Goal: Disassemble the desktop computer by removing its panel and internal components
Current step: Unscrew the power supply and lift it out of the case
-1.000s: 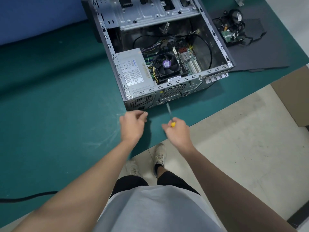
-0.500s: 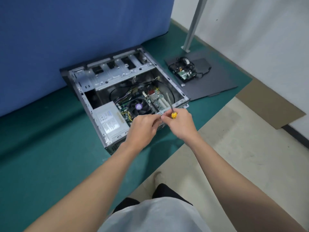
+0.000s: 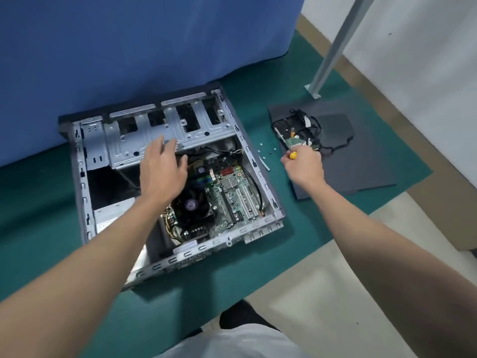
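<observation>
Repair workshop: opened computer case [image 3: 227, 187] on green mat [image 3: 38, 228].

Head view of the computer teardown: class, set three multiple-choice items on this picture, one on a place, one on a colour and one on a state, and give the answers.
1. Where does the removed dark panel lie?
A. On the green mat, right of the case.
B. Leaning against the blue wall.
C. On top of the case.

2. What colour is the screwdriver grip showing in the right hand?
A. Red.
B. Yellow.
C. Black.

3. How is the left hand?
A. Curled round the fan.
B. Pinching a screw.
C. Open, fingers spread above the case.

Answers:
1 A, the panel lies flat beside the case's right wall.
2 B, a yellow end sticks out of the curled fingers.
3 C, its fingers are straight and hold nothing.
</observation>
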